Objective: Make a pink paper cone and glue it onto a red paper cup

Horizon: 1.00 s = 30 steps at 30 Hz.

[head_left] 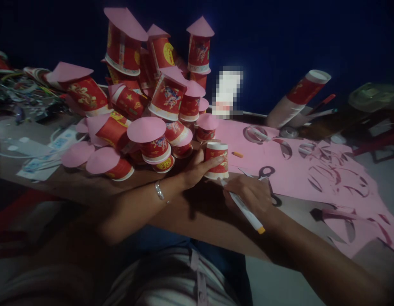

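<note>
A red paper cup (216,165) with white bands and a gold pattern is in my left hand (197,168), whose fingers wrap round its side. The cup looks upright over the table's near edge. My right hand (249,193) grips a white marker (246,211) with an orange end. Its tip points at the bottom of the cup; whether it touches cannot be made out. An orange marker cap (237,154) lies on pink paper (235,136) just beyond. Black-handled scissors (266,172) lie beside my right hand, partly hidden by it.
Left of the cup stands a pile of red cups with pink cone tops (146,130). A tilted stack of cups (307,87) is at the back right. Cut pink scraps (340,170) cover the right side. Cables and papers (50,157) lie at the left.
</note>
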Each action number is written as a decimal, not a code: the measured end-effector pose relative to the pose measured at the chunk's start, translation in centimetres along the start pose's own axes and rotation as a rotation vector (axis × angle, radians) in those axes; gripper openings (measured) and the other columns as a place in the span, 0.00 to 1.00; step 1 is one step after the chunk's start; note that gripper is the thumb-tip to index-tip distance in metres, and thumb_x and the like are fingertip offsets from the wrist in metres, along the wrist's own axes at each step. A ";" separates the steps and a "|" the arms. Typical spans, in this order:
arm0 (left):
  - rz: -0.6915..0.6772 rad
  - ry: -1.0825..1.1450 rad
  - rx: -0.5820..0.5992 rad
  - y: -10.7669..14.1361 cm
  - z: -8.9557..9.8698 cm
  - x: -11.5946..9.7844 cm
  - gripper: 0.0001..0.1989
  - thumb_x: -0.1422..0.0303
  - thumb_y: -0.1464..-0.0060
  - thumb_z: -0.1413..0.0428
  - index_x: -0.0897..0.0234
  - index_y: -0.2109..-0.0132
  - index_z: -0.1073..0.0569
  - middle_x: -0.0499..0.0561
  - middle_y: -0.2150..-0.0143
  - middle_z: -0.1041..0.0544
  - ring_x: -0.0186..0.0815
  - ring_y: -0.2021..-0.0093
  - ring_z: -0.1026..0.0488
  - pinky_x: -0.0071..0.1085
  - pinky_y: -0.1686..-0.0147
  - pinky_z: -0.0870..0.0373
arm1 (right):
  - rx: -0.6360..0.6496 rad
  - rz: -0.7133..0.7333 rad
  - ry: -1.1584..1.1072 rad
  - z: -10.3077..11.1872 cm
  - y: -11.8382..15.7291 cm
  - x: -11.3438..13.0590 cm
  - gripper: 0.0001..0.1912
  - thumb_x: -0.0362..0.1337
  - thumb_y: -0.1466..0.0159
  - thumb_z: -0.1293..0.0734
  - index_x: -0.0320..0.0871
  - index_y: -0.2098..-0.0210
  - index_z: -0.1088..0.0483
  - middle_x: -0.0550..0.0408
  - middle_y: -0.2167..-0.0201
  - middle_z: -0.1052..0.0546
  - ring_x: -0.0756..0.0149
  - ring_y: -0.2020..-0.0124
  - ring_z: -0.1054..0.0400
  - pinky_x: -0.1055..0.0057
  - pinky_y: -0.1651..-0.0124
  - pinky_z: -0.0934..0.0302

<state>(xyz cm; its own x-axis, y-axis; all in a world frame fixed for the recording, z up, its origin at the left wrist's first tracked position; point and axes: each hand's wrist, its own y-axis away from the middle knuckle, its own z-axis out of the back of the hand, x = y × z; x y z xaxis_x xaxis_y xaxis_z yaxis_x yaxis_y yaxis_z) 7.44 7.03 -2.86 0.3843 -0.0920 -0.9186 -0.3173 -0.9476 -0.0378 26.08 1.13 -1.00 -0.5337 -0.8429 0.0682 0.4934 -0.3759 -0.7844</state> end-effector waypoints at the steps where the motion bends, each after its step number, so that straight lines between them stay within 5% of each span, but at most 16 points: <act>1: -0.001 0.002 0.000 0.0 0.0 0.0 0.29 0.57 0.46 0.31 0.59 0.41 0.29 0.51 0.52 0.24 0.39 0.53 0.25 0.40 0.49 0.24 | 0.003 0.000 -0.005 0.0 0.0 0.0 0.10 0.25 0.36 0.28 0.40 0.58 0.29 0.52 0.68 0.19 0.65 0.69 0.23 0.69 0.64 0.28; 9: 0.019 -0.009 -0.012 -0.1 0.0 -0.1 0.29 0.57 0.47 0.31 0.60 0.43 0.29 0.53 0.51 0.23 0.43 0.50 0.24 0.45 0.46 0.25 | -0.016 -0.014 0.015 0.1 -0.3 -0.1 0.09 0.26 0.34 0.30 0.43 0.57 0.29 0.54 0.69 0.18 0.65 0.69 0.22 0.70 0.67 0.28; 30: -0.015 -0.035 0.001 -0.2 0.1 0.0 0.30 0.58 0.47 0.31 0.57 0.40 0.30 0.51 0.50 0.25 0.39 0.52 0.25 0.39 0.51 0.24 | -0.001 -0.070 -0.005 -0.2 0.5 0.1 0.11 0.25 0.36 0.28 0.43 0.58 0.30 0.53 0.66 0.17 0.64 0.67 0.20 0.69 0.65 0.26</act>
<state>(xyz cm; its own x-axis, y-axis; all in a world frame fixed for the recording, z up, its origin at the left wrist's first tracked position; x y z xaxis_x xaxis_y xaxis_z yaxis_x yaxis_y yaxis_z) 7.39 7.29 -2.89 0.3586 -0.0668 -0.9311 -0.3126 -0.9485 -0.0523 26.13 0.97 -1.56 -0.5634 -0.8166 0.1254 0.4547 -0.4333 -0.7782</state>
